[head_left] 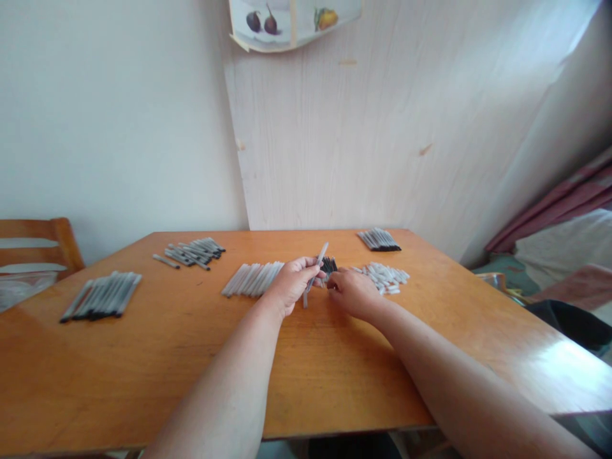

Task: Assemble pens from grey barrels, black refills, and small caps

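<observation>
My left hand point(292, 282) is closed around a pale grey pen barrel point(316, 271) that stands tilted over the wooden table point(306, 363). Right beside it, my right hand point(352, 292) is closed, its fingertips pinching at a small heap of black pen parts point(329, 264); what they hold is too small to name. A row of clear grey barrels point(252, 278) lies just left of my left hand. A heap of short white caps point(385, 277) lies just right of my right hand.
Finished-looking pens lie in groups: one at the near left point(101, 303), one at the far left point(194, 251), one at the far right point(378, 239). A wooden chair point(41, 245) with a plastic bag point(19, 287) stands at the left. Bedding point(564, 242) is at the right.
</observation>
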Demonstrator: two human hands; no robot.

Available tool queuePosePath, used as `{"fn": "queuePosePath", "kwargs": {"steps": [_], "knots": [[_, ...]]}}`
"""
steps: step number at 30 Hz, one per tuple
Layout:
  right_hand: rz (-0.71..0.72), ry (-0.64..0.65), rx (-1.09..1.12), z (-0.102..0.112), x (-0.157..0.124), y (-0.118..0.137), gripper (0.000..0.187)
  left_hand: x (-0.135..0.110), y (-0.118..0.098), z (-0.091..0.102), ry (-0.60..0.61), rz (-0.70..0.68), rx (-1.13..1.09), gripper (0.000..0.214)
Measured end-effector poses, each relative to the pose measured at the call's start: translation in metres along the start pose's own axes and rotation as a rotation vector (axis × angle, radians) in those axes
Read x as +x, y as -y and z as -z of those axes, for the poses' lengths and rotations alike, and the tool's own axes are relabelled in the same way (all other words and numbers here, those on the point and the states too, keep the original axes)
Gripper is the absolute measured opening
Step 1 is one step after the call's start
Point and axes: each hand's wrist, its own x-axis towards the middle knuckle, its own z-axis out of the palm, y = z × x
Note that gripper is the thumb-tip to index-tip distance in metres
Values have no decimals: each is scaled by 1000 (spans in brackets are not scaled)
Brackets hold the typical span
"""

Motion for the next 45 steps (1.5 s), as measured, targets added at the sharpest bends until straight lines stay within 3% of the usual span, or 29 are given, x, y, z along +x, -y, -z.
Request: {"fn": "queuePosePath", "kwargs": {"steps": [8, 13, 16, 27, 45], "knots": [[-129, -240, 566, 12, 5, -27, 13, 1, 4, 0, 87, -3, 2, 21], [-132, -311, 1141, 16, 9, -38, 22, 2, 6, 2, 167, -2, 70, 23], [-147, -348, 1301, 18, 10, -41, 26, 0, 5, 1, 193, 1, 93, 25], [-140, -348, 1321, 26, 7, -37, 25, -4, 1, -4, 235, 28, 158, 24], [-127, -317, 1220, 22, 7, -38, 25, -3, 4, -2, 254, 14, 179, 25]]}}
